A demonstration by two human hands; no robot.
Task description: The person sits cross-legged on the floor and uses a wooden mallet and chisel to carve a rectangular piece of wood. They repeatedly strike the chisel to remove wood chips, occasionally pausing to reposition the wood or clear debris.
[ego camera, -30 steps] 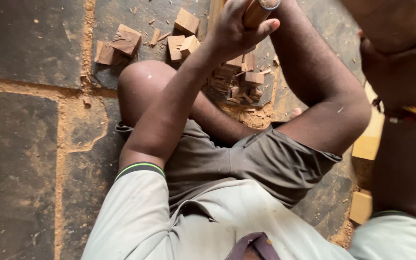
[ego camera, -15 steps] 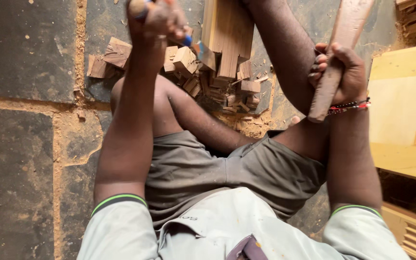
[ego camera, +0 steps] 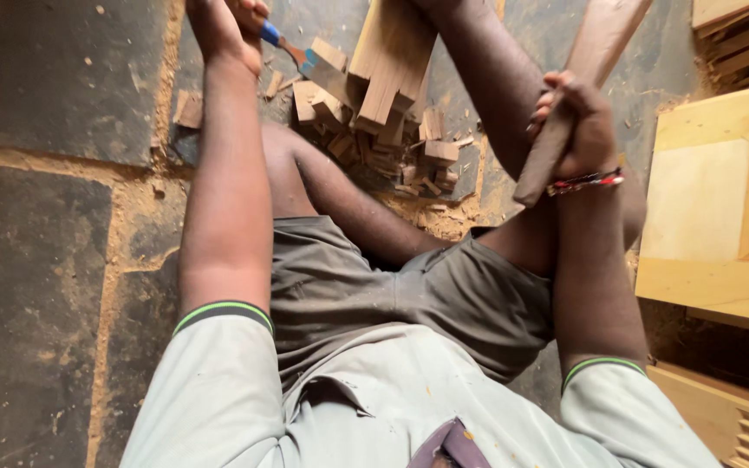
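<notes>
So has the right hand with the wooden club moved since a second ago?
Yes. The right hand gripping the club has dropped, from above the scrap pile to level with it.

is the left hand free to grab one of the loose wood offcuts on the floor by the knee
Probably not as things stand: the left hand is closed around the blue-handled chisel, though the offcuts lie close below with nothing between.

Off to your right: a pale yellow panelled door (ego camera: 721, 199) lying flat, with stacked wooden slats (ego camera: 743, 39) above it at the top corner and a louvred frame (ego camera: 739, 425) below it. Dark stone floor slabs (ego camera: 36, 260) with sawdust (ego camera: 132, 199) packed in the joints. Offcut blocks (ego camera: 431, 152) heaped between your legs.
</notes>
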